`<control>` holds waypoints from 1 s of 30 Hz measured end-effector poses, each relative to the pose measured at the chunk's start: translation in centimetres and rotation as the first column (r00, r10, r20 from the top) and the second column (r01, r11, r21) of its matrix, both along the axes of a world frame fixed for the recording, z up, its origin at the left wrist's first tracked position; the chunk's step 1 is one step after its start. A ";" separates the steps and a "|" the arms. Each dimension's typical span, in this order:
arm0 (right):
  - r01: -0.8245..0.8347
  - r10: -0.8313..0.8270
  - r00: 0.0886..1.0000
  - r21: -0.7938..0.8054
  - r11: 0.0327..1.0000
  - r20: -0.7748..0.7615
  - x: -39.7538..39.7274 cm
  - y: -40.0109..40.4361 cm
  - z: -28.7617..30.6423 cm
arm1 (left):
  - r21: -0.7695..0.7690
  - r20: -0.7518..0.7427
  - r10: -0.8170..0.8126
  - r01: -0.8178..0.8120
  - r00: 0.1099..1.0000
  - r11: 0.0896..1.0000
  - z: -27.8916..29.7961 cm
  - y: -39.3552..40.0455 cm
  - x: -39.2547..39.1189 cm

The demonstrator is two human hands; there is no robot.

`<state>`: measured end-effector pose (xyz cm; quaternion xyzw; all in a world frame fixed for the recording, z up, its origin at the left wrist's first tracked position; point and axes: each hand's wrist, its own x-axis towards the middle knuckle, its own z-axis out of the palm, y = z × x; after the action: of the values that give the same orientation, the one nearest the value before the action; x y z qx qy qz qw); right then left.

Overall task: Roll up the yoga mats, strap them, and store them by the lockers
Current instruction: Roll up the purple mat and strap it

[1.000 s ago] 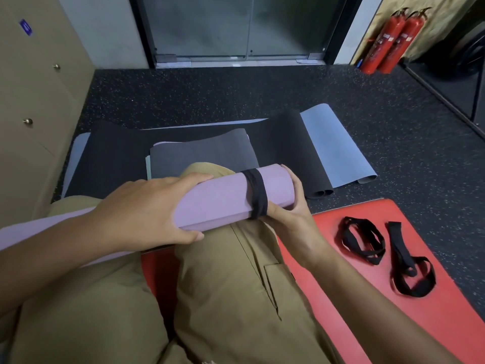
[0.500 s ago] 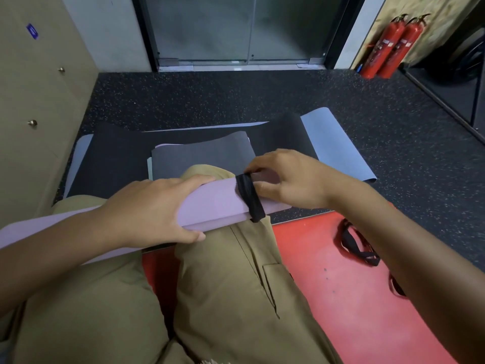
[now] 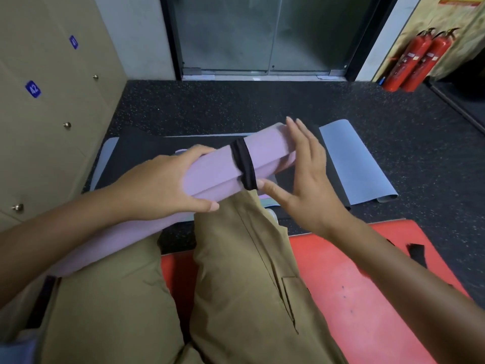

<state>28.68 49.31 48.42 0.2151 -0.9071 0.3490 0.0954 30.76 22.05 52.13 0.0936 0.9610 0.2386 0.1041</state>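
Rolled lilac mat (image 3: 210, 174) across the lap, far end tilted toward 1 o'clock, black strap (image 3: 245, 164) around it. Left hand (image 3: 160, 185) wrapped round the roll at 9 o'clock of the strap. Right hand (image 3: 307, 177) flat against the end, fingers straight and spread, thumb beneath the strap.

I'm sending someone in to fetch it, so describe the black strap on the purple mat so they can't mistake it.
Start from the beige lockers on the left wall; in front of them a person's left hand grips a rolled purple mat across their lap. The black strap circles that roll near its far end, beside the open right hand. It is the only strap wrapped round a mat.
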 end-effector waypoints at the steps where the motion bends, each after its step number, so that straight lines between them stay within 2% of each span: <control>1: 0.036 -0.032 0.999 -0.092 0.995 0.040 0.0 -0.3 -0.1 | 0.043 -0.002 0.014 -0.014 1.000 0.999 0.3 -0.2 -0.2; 4: 0.106 -0.024 0.975 -0.372 0.922 0.220 -0.4 -1.2 0.3 | 0.155 0.005 0.035 -0.035 0.999 0.987 1.3 -0.5 -0.5; 8: 0.092 0.071 0.966 -0.584 0.806 0.250 -1.0 -2.1 0.9 | 0.228 0.004 0.051 -0.051 0.999 0.972 2.3 -0.7 -0.6; 9: 0.124 0.090 0.955 -0.656 0.745 0.283 -1.2 -2.4 1.0 | 0.232 0.003 0.053 -0.052 0.999 0.971 2.5 -0.8 -0.5; 12: 0.237 0.270 0.883 -0.861 0.451 0.384 -2.0 -3.8 1.8 | 0.246 0.002 0.053 -0.052 0.999 0.968 2.5 -0.7 0.0; 13: 0.255 0.312 0.868 -0.885 0.389 0.387 -2.2 -4.4 2.1 | 0.238 -0.006 0.055 -0.052 0.998 0.970 2.4 -0.6 0.1; 18: 0.322 0.365 0.839 -0.910 0.263 0.403 -2.2 -7.2 2.7 | 0.202 -0.037 0.101 -0.092 0.994 0.975 1.9 -0.3 0.3; 20: 0.332 0.359 0.839 -0.908 0.257 0.409 -1.9 -7.9 2.5 | 0.186 -0.045 0.120 -0.110 0.992 0.976 1.9 -0.4 0.3; 25: 0.345 0.308 0.838 -0.874 0.342 0.451 -1.7 -8.3 1.8 | 0.130 -0.063 0.148 -0.139 0.987 0.982 1.6 -0.3 0.5; 30: 0.334 0.288 0.826 -0.833 0.441 0.484 -1.7 -8.4 1.9 | -0.051 -0.150 0.151 -0.160 0.977 0.986 1.4 0.5 0.9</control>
<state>26.96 40.87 50.32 0.0051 -0.5691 0.8191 -0.0726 31.69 22.52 53.54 0.0321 0.9774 0.2082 0.0176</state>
